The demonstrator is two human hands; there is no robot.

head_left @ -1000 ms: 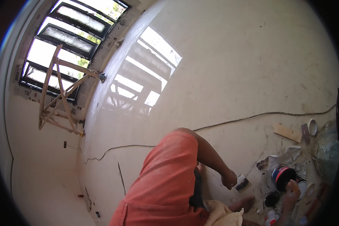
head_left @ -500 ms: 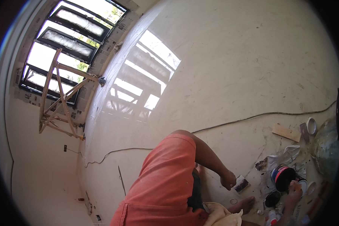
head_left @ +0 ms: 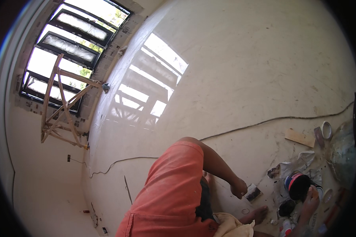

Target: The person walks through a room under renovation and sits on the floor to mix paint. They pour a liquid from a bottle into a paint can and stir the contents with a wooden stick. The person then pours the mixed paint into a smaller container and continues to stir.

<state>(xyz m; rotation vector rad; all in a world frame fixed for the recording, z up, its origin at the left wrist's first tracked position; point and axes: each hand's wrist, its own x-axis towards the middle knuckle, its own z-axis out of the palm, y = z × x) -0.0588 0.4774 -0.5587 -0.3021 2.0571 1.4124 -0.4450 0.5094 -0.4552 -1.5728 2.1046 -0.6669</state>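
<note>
Left hand point(head_left: 239, 188) closed in a grip on a small flat tool point(head_left: 252, 193), just left of the dark bucket point(head_left: 298, 185); right hand point(head_left: 309, 201) resting on bucket's near rim, grip unclear; cable point(head_left: 265, 120) well beyond on floor point(head_left: 233, 71)

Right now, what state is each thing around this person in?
left hand: closed around the scraper
right hand: resting on the paint can rim, grip unclear
paint can: upright, lid off
tape roll: lying on the floor
cable: slack across the floor
wooden frame: propped by the window
</note>
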